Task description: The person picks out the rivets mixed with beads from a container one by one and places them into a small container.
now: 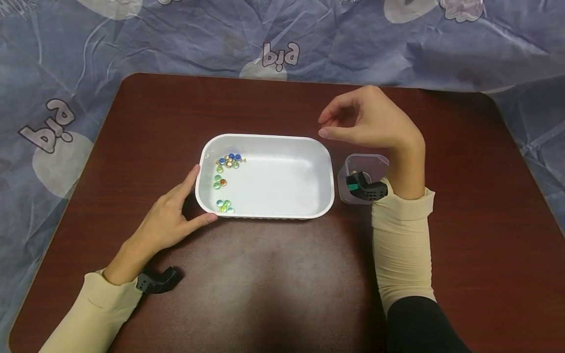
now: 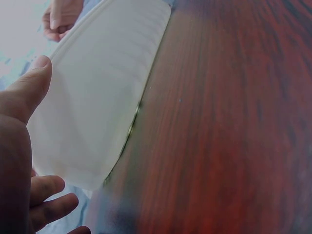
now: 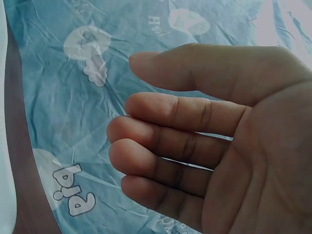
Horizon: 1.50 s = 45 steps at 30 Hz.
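Observation:
A white oval tray (image 1: 282, 212) lies on the table, with glass beads (image 1: 229, 164) in blue, green, amber and red along its left end. My left hand (image 1: 169, 220) rests against the tray's left end, thumb at the near rim; in the left wrist view that hand (image 2: 17, 141) is spread beside the tray's outer wall (image 2: 97, 87). Raised beyond a clear plastic cup (image 1: 346, 192), my right hand (image 1: 379, 117) is off the tray's far right corner. The right wrist view shows that hand (image 3: 253, 141) with loosely bent fingers and nothing in it. Small items in the cup are partly hidden.
The dark red-brown table (image 1: 273, 274) has rounded far corners. A blue-grey patterned cloth (image 1: 176, 39) hangs behind it and down its sides. The right wrist camera (image 1: 371, 190) overlaps the cup, and the left wrist camera (image 1: 156, 282) is low over the table.

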Tool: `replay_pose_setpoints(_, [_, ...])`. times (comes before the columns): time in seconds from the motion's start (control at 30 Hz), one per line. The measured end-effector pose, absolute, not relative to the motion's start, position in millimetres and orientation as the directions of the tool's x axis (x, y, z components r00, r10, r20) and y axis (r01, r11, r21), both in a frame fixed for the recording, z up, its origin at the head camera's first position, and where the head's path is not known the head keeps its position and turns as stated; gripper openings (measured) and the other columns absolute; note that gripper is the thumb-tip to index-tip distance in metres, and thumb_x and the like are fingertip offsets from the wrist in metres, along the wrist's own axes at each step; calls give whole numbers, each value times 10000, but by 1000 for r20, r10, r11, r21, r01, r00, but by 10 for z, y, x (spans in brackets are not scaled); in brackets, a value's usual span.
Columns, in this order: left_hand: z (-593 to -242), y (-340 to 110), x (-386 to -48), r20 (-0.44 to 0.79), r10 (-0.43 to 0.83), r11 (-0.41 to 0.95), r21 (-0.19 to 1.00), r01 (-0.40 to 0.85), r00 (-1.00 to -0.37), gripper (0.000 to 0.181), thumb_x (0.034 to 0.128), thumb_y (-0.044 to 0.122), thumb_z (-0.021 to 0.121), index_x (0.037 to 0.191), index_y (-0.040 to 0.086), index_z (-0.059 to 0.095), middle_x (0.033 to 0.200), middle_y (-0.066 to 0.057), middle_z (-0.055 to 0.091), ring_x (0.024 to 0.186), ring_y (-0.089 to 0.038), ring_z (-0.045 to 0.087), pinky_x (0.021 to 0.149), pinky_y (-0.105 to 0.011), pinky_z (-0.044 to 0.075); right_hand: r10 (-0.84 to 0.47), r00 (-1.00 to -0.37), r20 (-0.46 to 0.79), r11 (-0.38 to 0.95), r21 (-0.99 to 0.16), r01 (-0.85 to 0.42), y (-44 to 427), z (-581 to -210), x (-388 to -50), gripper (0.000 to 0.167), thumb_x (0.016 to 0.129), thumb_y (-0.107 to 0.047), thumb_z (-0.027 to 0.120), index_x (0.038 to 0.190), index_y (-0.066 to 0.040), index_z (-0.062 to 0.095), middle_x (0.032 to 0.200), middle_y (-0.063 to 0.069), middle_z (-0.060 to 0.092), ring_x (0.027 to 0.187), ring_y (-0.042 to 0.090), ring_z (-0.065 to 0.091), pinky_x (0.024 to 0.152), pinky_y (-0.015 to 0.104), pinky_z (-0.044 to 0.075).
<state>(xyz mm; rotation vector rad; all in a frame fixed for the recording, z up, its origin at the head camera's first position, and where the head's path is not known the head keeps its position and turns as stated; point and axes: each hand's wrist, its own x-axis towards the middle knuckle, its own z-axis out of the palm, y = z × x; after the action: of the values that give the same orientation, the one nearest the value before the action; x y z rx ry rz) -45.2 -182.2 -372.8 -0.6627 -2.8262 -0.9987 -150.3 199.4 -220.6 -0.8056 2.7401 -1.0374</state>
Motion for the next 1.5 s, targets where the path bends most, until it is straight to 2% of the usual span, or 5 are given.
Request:
replay_pose_setpoints(0.4, [-3749, -1825, -450, 220, 379, 689, 581, 433, -899, 1039, 812, 391, 823, 1591, 122, 190, 1500, -228, 413, 1320, -402, 460, 988, -587, 418, -592, -801, 94, 607, -602, -519, 1802, -2291, -1575, 85, 837, -132, 782, 888, -72, 749, 779, -12, 708, 691, 116, 644, 648, 204, 489])
replay_pose_setpoints(0.63, [-3746, -1828, -449, 226, 379, 689, 579, 436, -897, 1035, 811, 404, 820, 1586, 102, 205, 1499, -232, 412, 1323, -402, 456, 990, -587, 415, -597, -801, 46, 617, -612, -495, 1691, -2339, -1617, 94, 845, -144, 776, 897, -72, 747, 783, 2, 707, 709, 132, 642, 665, 215, 489])
replay_pose_setpoints(1.2, [-3749, -1828, -451, 209, 370, 695, 584, 419, -905, 1052, 800, 377, 836, 1592, 129, 190, 1505, -224, 407, 1327, -399, 453, 995, -586, 411, -675, -737, 37, 575, -599, -556, 1401, -2463, -1746, 90, 840, -152, 773, 872, -74, 743, 764, -4, 689, 697, 109, 612, 676, 230, 494])
replay_pose_setpoints(1.5, [-3753, -1832, -456, 234, 374, 689, 578, 438, -897, 1031, 814, 420, 814, 1589, 122, 203, 1501, -228, 411, 1324, -401, 456, 1000, -581, 405, -703, -710, 35, 556, -595, -580, 1221, -2479, -1775, 67, 845, -137, 766, 855, -77, 739, 759, -5, 678, 693, 95, 596, 681, 237, 497])
